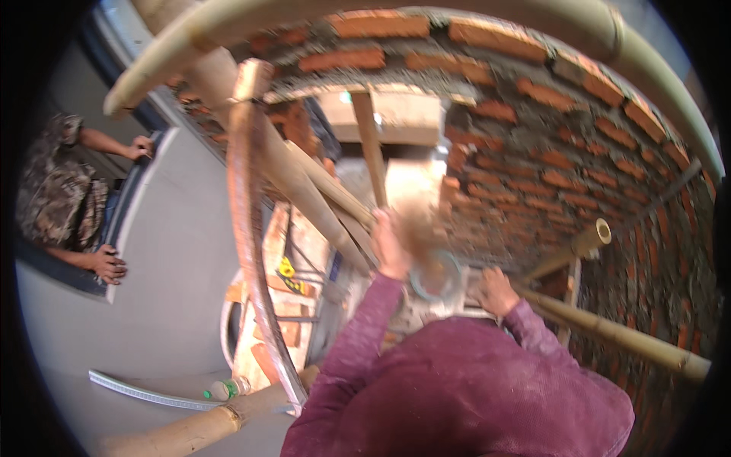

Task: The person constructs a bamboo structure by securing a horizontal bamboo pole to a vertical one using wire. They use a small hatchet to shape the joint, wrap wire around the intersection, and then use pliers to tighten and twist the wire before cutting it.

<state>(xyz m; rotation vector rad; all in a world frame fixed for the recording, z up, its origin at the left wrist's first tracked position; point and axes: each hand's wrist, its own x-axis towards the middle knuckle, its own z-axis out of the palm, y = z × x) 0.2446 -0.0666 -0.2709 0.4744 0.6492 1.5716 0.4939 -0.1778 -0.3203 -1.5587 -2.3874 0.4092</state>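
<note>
My left hand [391,245] is raised in the middle of the view, its fingers curled by the lower end of a wooden post [370,145]. Whether it grips the post or something else, I cannot tell. Right beside it is a brown, motion-smeared shape [416,225], too blurred to name. Below that shape stands a round, pale blue-green container [436,276] with a brownish inside. To the container's right, my right hand [496,292] is closed at a pale, blurred surface; what its fingers hold is hidden.
A brick wall [525,179] curves behind and to the right. Bamboo poles [620,335] cross at right, left and overhead. Planks [259,335] at left bear a yellow-black tape measure [288,270]. A bottle [226,389] lies lower left. Another person's hand [109,264] rests on a window frame.
</note>
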